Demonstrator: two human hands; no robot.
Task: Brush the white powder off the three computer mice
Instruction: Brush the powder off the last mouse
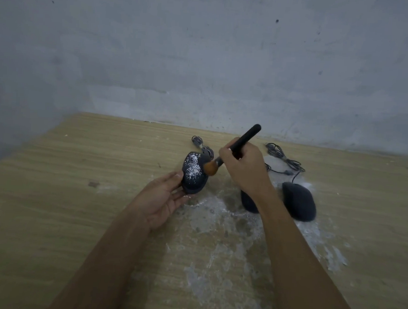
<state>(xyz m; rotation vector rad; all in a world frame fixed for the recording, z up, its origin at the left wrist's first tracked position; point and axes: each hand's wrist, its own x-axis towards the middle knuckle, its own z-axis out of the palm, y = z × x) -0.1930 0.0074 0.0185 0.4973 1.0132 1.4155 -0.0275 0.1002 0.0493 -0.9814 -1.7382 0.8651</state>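
Note:
My left hand (163, 199) holds a black mouse (193, 175) tilted up off the table; white powder speckles its top. My right hand (244, 166) grips a black-handled brush (243, 139), and the brown bristles (210, 168) touch the right side of that mouse. A second black mouse (249, 201) lies on the table, mostly hidden behind my right forearm. Further right lies a third black mouse (299, 200), which looks free of powder.
The wooden table (77, 170) meets a grey wall at the back. White powder (217, 227) is smeared over the table between and in front of the mice. Coiled grey cables (284, 157) lie behind the mice, near the wall.

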